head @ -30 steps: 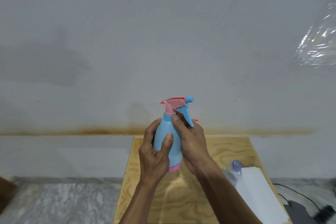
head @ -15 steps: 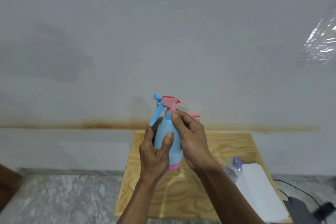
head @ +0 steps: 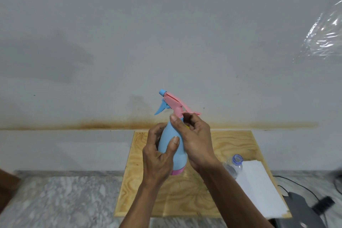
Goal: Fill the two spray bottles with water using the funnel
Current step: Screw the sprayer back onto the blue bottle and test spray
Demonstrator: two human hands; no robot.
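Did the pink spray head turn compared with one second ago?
Yes. The spray head turned: its blue nozzle, then toward the water bottle, now faces away from it.

left hand (head: 157, 155) bare | right hand (head: 197, 140) bare | forearms unsleeved | no rings

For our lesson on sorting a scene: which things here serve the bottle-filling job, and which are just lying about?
Part of the job:
blue spray bottle, gripped by the left hand
pink spray head, right hand at its collar
clear water bottle

Just lying about:
white paper
dark device with cable
clear plastic sheet
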